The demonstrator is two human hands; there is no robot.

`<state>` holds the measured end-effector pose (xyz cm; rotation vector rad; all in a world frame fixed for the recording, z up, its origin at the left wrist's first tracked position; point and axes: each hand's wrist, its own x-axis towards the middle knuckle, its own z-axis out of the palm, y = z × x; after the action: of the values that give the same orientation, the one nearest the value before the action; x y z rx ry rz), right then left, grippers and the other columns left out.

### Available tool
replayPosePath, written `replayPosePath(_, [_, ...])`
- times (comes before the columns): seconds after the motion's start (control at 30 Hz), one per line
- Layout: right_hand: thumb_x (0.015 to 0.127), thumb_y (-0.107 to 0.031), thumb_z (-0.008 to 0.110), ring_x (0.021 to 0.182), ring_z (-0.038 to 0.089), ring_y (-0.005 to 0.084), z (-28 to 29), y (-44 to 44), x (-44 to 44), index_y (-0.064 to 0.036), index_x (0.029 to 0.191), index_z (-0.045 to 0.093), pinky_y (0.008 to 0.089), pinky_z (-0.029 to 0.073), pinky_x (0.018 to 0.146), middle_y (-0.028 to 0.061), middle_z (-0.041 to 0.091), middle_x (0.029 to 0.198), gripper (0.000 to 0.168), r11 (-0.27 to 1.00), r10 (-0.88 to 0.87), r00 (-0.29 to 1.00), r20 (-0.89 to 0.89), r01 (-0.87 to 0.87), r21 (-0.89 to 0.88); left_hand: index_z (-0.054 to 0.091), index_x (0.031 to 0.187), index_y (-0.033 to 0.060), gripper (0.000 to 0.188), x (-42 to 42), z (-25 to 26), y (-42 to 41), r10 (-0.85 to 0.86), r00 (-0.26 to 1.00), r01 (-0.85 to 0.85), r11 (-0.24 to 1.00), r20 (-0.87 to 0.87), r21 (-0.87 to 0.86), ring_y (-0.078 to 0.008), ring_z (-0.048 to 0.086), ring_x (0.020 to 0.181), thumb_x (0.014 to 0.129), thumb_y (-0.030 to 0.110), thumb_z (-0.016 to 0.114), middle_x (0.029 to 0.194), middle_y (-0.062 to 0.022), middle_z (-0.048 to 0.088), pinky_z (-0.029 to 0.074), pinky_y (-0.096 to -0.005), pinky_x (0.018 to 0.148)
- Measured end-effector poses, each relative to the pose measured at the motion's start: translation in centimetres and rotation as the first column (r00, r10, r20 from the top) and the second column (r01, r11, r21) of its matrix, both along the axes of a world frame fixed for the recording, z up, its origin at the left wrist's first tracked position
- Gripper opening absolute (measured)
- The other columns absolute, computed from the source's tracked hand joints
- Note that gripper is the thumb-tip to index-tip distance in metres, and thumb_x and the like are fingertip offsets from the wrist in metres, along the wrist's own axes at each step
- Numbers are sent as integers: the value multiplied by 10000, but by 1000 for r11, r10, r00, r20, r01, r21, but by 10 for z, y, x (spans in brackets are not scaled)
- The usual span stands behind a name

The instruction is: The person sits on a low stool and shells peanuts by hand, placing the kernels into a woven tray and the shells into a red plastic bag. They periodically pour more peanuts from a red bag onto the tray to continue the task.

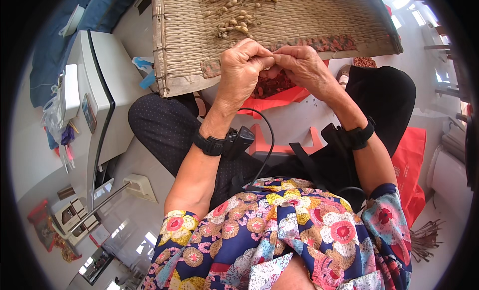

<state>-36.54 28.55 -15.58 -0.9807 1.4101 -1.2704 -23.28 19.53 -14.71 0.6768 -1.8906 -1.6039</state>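
Observation:
My left hand [245,65] and my right hand [301,67] meet fingertip to fingertip over the near edge of a woven wicker tray [318,16]. Their thumbs and index fingers are pinched together; whatever lies between them is too small or hidden to tell. Unshelled peanuts [241,22] lie in loose clusters on the tray, beyond my hands. Beneath my hands a red bag [277,103] stands with its mouth spread, holding dark reddish pieces that look like shells or skins. Patterned cloth patches cover parts of the tray's near side.
Reddish kernels [365,62] show past the tray's right near edge. A red stool [286,144] is between my legs, with a cable looping above it. On the left stands a white cabinet [123,61]; at the right are another red bag [409,170] and a dried-fibre broom [426,239].

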Motion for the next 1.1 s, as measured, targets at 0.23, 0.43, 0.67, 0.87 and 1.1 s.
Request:
replayPosePath(0.23, [878, -168, 435, 601, 595, 166, -9, -4, 9, 58, 764, 586, 309, 483, 574, 115, 636, 672, 295, 995, -77, 975, -206, 88, 45, 636, 754, -16, 23, -6, -9, 5, 73, 995, -81, 987, 61, 141, -75, 562, 558, 771, -32, 639, 648, -27, 610, 457, -194, 508])
replayPosePath(0.43, [864, -171, 438, 564, 566, 184, -21, -8, 13, 59, 733, 568, 346, 463, 554, 126, 603, 626, 294, 978, -180, 957, -225, 199, 65, 624, 762, -25, 27, -14, -16, 7, 127, 991, -130, 984, 31, 122, -83, 565, 557, 789, -29, 628, 671, -30, 613, 464, -202, 521])
replayPosePath(0.67, [875, -170, 441, 494, 438, 74, -15, -9, 18, 22, 785, 584, 246, 374, 455, 30, 581, 674, 256, 948, -290, 951, 105, 271, 168, 613, 789, -41, 16, -13, -25, 3, 154, 985, -139, 976, -76, 165, -121, 593, 573, 802, -31, 613, 705, -63, 621, 508, -231, 564])
replayPosePath(0.87, [878, -181, 459, 469, 373, 27, -4, -7, 13, 4, 825, 594, 201, 298, 401, 14, 573, 696, 235, 952, -296, 911, 287, 255, 172, 612, 814, -51, 46, -11, -19, -7, 179, 961, -60, 878, -211, 474, -137, 588, 600, 807, -5, 617, 729, -82, 624, 503, -241, 577])
replayPosePath(1.1, [864, -178, 493, 483, 409, 48, -6, -1, 6, 8, 841, 597, 208, 332, 424, 23, 575, 683, 214, 957, -256, 957, 135, 232, 173, 610, 840, -53, 75, -10, -28, -13, 171, 954, 7, 808, -246, 590, -153, 603, 649, 811, 15, 624, 788, -99, 635, 524, -255, 597])
